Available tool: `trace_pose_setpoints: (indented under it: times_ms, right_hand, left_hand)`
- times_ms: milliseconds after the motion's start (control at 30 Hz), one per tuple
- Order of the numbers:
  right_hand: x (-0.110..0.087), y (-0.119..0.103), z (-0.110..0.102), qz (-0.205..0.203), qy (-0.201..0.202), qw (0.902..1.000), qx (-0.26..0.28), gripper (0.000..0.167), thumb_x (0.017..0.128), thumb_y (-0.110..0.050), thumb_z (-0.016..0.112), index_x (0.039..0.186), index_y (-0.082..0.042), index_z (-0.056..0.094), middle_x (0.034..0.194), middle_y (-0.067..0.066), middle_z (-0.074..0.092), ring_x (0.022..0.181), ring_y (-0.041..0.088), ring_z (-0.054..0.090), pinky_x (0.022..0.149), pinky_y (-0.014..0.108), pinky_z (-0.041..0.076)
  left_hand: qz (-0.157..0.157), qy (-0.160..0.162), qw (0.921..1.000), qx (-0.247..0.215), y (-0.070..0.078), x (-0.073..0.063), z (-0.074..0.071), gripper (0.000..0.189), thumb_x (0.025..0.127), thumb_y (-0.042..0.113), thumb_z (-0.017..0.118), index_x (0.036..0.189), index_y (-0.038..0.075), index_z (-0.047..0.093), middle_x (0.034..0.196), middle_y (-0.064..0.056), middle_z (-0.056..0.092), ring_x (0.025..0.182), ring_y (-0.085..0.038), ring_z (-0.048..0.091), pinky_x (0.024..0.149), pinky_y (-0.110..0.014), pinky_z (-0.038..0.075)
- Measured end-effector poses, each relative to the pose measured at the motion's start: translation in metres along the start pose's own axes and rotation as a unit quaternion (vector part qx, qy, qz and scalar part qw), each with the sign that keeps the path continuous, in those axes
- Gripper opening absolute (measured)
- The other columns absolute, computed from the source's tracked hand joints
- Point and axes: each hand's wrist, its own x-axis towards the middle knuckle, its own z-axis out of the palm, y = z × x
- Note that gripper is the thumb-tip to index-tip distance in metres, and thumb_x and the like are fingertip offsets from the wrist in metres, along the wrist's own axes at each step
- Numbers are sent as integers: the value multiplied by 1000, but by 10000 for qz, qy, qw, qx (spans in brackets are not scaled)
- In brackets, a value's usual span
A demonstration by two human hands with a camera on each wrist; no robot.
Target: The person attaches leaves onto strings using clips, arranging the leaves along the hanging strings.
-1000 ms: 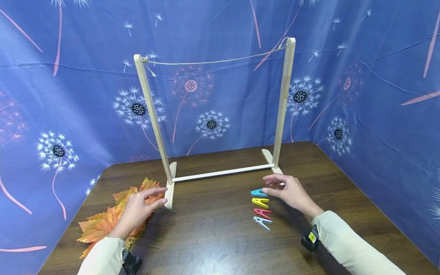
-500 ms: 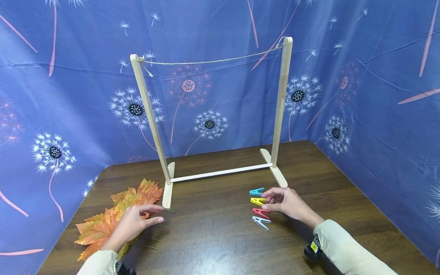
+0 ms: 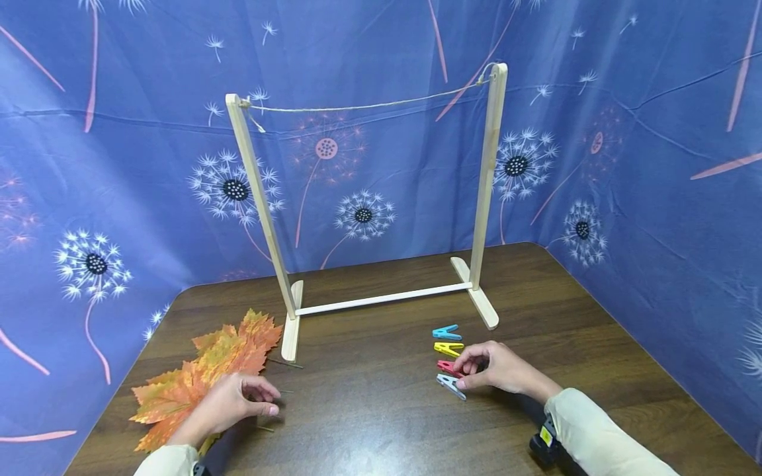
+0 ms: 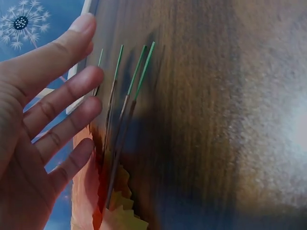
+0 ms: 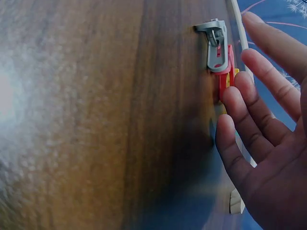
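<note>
Head view: nothing hangs on the cord (image 3: 357, 108); leaves (image 3: 223, 350) and four clips (image 3: 444, 346) lie on the table (image 3: 357, 370). I judge all lifting outstanding. Left hand (image 3: 235, 404) and right hand (image 3: 499, 368) are empty, fingers parted; the latter's contact with the pale clip (image 3: 449, 384) is unclear.

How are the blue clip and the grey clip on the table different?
Colour: the blue clip is bright, while the grey clip is pale.
Place: the blue clip is at the far end of the row, the grey clip at the near end.
Pose: the blue clip lies nearly sideways; the grey clip slants more.
Both are V-shaped clips lying on the table.
</note>
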Motion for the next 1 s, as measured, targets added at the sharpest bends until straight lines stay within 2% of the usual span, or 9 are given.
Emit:
trace_pose_setpoints:
  times_ms: [167,367,500,700,1000]
  right_hand:
    - [0,3,3,-286,20,9996,-65,20,81,-16,87,93,-7,75,83,2,68,77,7,60,69,25,49]
    - [1,2,5,-293,39,9992,-264,21,77,-18,90,89,-10,75,82,-1,64,77,9,58,69,24,47]
    - [1,1,6,-370,95,9973,-626,23,73,-21,92,87,-14,75,81,-5,60,76,6,54,68,25,46]
    - [2,1,9,-492,148,9936,-1003,26,71,-25,94,84,-18,72,78,-8,56,74,5,52,65,24,44]
    - [3,0,9,-523,151,9882,-1432,28,69,-32,95,79,-22,70,78,-11,56,73,4,51,65,23,43]
  left_hand:
    - [35,-242,9997,-61,-3,-4,0,15,81,21,86,88,11,77,75,12,69,68,-1,61,60,-24,48]
    - [141,-411,9990,139,-6,-6,-1,14,78,22,88,80,17,75,73,15,67,67,2,58,58,-24,46]
    - [229,-450,9980,389,-6,-6,-3,16,75,25,89,76,21,73,73,17,66,68,2,56,60,-24,45]
    - [375,-501,9927,1032,-7,-5,-3,20,68,29,92,75,25,74,78,20,61,74,1,53,64,-25,43]
    - [388,-508,9837,1678,-5,-6,-4,23,65,23,93,74,29,72,82,21,59,76,-1,52,64,-27,43]
